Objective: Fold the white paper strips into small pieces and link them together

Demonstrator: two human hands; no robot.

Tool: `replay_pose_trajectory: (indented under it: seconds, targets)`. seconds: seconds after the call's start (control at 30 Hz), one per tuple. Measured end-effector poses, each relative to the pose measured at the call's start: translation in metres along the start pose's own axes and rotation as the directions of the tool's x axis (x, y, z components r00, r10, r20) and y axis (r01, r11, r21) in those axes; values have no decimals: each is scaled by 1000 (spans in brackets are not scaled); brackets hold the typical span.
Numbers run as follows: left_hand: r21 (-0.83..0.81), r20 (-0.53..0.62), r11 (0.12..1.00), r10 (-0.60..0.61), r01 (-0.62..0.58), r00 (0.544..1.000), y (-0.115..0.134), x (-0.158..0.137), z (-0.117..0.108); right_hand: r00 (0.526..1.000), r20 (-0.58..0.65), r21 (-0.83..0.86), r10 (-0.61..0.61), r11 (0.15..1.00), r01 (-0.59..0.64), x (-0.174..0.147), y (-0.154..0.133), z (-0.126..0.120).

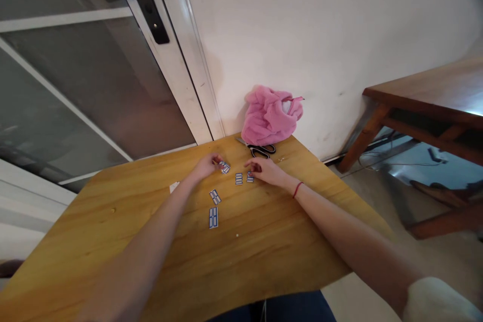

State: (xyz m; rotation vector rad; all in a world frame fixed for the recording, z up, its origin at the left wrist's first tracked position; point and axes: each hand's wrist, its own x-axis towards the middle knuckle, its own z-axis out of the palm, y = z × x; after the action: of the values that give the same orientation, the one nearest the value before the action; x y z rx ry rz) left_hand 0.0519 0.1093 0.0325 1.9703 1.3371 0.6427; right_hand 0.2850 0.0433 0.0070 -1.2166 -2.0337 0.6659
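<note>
Head view: Bare hands work at the far half of a wooden tabletop (287, 241), among small blue-and-white labels (213, 217). The left hand (209, 166) has its fingers curled at a bunch of them; whether they pinch it cannot be told. The right hand (263, 170) bends its fingers over another label, partly covered; a pinch cannot be made out there either. One label lies between the hands, and two more lie nearer the person, just right of the left forearm.

Beyond the right hand, scissors (268, 150) and a pink cloth (269, 118) take up the far right corner, against a white wall (320, 25). The right forearm crosses the tabletop's right edge; wood runs between the forearms to the near edge. A scrap of white paper (174, 187) sits by the left forearm. A paneled door (90, 70) stands beyond the far left edge; a second table (426, 90) stands at right, over the floor (362, 186).
</note>
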Motion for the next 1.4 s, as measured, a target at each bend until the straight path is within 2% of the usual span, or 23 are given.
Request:
replay_pose_trajectory:
  seconds: [0.2, 0.37, 0.47, 0.63, 0.8, 0.93, 1.17, 1.4]
  targets:
    - [-83, -117, 996, 10, -19, 993, -2, 22, 6, 999, -44, -26, 11, 1000, -13, -1, -5, 2]
    - [-115, -152, 993, 23, -40, 988, -3, 26, 8, 999, -29, -25, 25, 999, -25, -1, -5, 3]
    - [-50, -169, 998, 29, -38, 985, -10, 25, 11, 999, -23, -59, 27, 998, -28, -2, -8, 2]
    - [147, -169, 988, 76, -52, 983, -19, 20, 13, 999, -16, -103, 28, 994, -29, -2, -15, -2]
    - [344, -123, 925, 213, -160, 969, -14, 13, 13, 999, -16, -123, 29, 992, -31, -2, -15, -1]
    - [442, -98, 876, 261, -193, 960, -9, 7, 17, 1000, -22, -139, 21, 990, -24, -2, -13, 0]
    - [473, -83, 859, 265, -196, 961, -4, 4, 22, 1000, -23, -159, 9, 987, -12, -2, -11, 1]
    - [364, -96, 913, 235, -185, 967, 7, -3, 24, 998, -54, -185, -21, 983, 10, -3, -12, 2]
